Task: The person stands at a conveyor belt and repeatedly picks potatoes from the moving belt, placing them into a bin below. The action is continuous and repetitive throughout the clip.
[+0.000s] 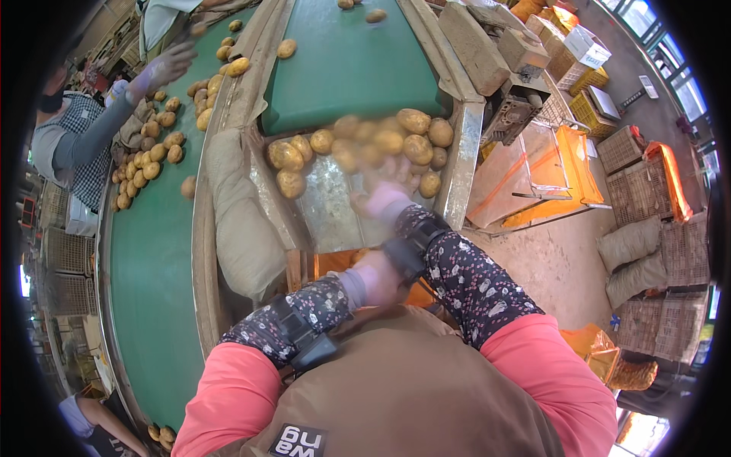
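My right hand (391,180) reaches over a metal chute (328,214), blurred, with thumb and fingers apart at the near side of a heap of potatoes (417,149). Several potatoes in the heap's middle are blurred too. I cannot tell whether the fingers touch them. Closer to my body, my left hand (374,279) is at the chute's lower end, above an orange mesh bag (331,265) with potatoes just visible inside. A black wrist device hides part of that hand, so its fingers do not show. Beyond the heap, a green conveyor belt (354,68) carries a few potatoes.
A stuffed cloth sack (243,211) lies along the chute's left side. Left of it runs a second green belt (151,257) with potatoes, where a co-worker's gloved hand (171,65) reaches across. To the right stand a metal frame (548,188) with orange bags and stacked crates (639,194).
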### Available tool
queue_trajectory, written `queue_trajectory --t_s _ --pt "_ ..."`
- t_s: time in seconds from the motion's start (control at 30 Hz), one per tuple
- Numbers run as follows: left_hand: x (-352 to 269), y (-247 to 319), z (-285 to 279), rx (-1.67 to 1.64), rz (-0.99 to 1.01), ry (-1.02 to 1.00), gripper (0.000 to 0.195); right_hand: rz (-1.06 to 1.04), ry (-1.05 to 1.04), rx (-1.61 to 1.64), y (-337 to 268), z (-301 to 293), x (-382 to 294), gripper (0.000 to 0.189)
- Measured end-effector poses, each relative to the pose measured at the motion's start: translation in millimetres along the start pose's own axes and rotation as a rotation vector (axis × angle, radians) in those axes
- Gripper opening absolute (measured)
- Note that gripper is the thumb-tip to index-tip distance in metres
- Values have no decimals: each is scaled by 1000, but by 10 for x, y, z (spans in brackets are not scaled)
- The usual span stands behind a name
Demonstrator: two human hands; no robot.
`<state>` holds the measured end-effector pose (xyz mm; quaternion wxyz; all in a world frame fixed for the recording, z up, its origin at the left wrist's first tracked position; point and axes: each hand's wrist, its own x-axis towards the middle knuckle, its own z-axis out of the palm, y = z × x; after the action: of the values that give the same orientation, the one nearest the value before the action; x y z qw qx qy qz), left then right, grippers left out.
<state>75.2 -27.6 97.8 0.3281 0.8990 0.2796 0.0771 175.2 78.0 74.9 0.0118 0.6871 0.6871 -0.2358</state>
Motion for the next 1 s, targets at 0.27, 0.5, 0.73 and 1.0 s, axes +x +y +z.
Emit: queue_trajectory --t_s 0.27,0.5,0.73,1.0 --pt "-14 -243 256 142 -164 -255 24 -13 87 -14 32 98 -50 71" --pt "-119 -854 -2 379 -428 205 36 -15 133 -71 39 162 51 70" --pt "-169 -1164 124 530 -632 214 72 -44 119 -20 94 228 43 73" --pt "-341 -1217 286 521 -512 216 77 -162 77 47 148 333 -146 67"
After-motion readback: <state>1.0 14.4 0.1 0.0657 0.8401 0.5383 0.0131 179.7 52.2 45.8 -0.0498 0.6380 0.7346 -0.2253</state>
